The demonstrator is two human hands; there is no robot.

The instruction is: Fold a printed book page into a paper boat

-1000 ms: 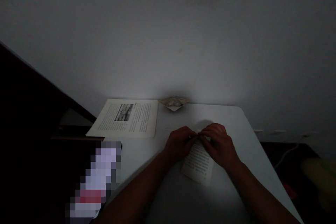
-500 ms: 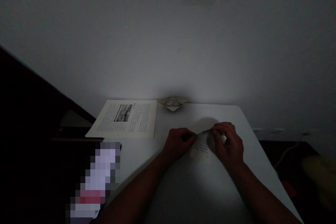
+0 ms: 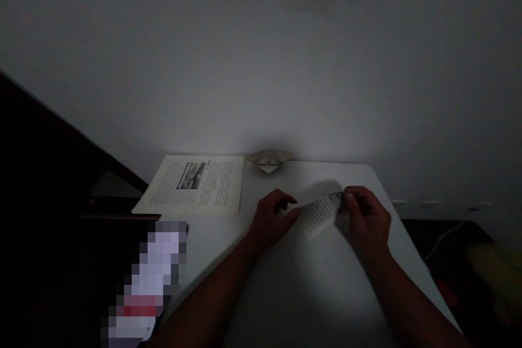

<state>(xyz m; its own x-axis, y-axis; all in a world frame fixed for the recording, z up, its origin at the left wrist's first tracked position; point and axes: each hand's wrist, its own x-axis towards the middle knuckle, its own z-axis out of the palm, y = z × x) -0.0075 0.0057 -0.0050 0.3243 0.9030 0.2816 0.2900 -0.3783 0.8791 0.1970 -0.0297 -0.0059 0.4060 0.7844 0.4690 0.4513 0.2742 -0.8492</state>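
Note:
A small folded piece of printed paper (image 3: 320,215), covered in lines of text, is tilted over the white table. My right hand (image 3: 367,217) pinches its upper right corner between thumb and fingers. At the paper's left end is my left hand (image 3: 273,217), its thumb and index finger apart; the thumb tip lies close to the paper's edge, and I cannot tell whether it touches. Farther back, a folded paper boat (image 3: 268,160) stands against the wall.
Flat printed sheets (image 3: 212,185) with a picture lie at the table's back left. A pixelated bright object (image 3: 150,277) is at the left edge of the white table (image 3: 285,304). The wall (image 3: 261,65) rises behind. A pale cable (image 3: 442,236) runs at the right.
My left hand has loosened its pinch on the folded paper and opened. My right hand has moved right with the paper, which now shows more of its printed face.

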